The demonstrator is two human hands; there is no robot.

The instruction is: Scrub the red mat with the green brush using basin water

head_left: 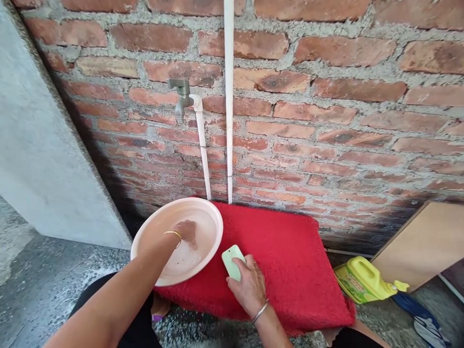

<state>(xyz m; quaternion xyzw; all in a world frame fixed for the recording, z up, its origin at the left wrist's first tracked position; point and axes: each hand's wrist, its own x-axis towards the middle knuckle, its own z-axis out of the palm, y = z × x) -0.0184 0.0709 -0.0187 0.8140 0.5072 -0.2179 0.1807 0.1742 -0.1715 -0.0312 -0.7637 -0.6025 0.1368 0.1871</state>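
A pale pink basin of water stands on the left end of a red fuzzy cloth. My left hand, with a gold-coloured bangle at its wrist, reaches down into the basin at the water. Its fingers point away from me and are partly hidden, so their grip is unclear. On the cloth, right of the basin, my right hand is closed around a light green scrub brush. The brush is a rounded oblong with a small hole near its far end; its underside is hidden. A silver-coloured bangle circles the right wrist.
A tap and white pipes are on the brick wall behind. A grey slab leans at left. At right are a yellow jug, a tan board and a slipper. The floor is wet.
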